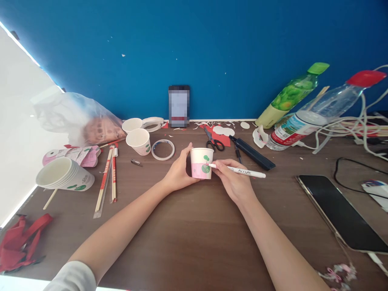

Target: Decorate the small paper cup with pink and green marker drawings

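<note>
Head view — cup (198,165) upright, in left grip (178,174)

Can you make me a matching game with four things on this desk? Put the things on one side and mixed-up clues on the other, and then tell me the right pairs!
Things:
1. White marker
2. Paper cup with green leaves
3. Phone on the right
4. Clear bottle

Clues:
A. Lying flat, screen dark
B. Tilted, with a red cap
C. Held in the right hand
D. Pink on its lower part, held by the left hand

Right pairs: 1-C, 2-D, 3-A, 4-B
</note>
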`<state>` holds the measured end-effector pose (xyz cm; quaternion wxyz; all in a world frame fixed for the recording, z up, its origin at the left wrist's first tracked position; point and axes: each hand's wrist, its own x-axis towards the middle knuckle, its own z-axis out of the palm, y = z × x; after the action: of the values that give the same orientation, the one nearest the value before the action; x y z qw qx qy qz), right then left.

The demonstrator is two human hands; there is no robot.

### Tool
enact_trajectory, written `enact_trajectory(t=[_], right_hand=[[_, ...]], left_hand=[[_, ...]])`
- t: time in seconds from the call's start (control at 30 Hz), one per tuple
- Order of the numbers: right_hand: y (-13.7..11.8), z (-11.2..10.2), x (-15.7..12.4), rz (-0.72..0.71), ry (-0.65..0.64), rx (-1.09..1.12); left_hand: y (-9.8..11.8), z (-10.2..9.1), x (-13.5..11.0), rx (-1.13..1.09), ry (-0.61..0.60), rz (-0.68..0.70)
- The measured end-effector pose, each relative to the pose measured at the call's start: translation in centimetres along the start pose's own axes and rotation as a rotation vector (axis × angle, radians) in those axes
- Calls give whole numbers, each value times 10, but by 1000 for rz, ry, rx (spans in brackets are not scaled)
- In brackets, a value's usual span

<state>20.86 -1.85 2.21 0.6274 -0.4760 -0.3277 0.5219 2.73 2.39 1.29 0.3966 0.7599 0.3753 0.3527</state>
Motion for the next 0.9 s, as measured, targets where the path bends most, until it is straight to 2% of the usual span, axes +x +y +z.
enact_trajectory(t=[0.2,0.4,0.6,0.9], right_hand=[[-3,-1,2,-12,-56,51],[-11,-4,3,-22,-38,56],[-7,-2,-1,-45,-77,53],[-1,-2,-2,-112,3,-61]], left_hand=[[-2,1,0,-3,3,2],[-1,1,1,-10,-1,-1],[0,0,0,-12,-4,10],[-3,2,-1,40,2,81]])
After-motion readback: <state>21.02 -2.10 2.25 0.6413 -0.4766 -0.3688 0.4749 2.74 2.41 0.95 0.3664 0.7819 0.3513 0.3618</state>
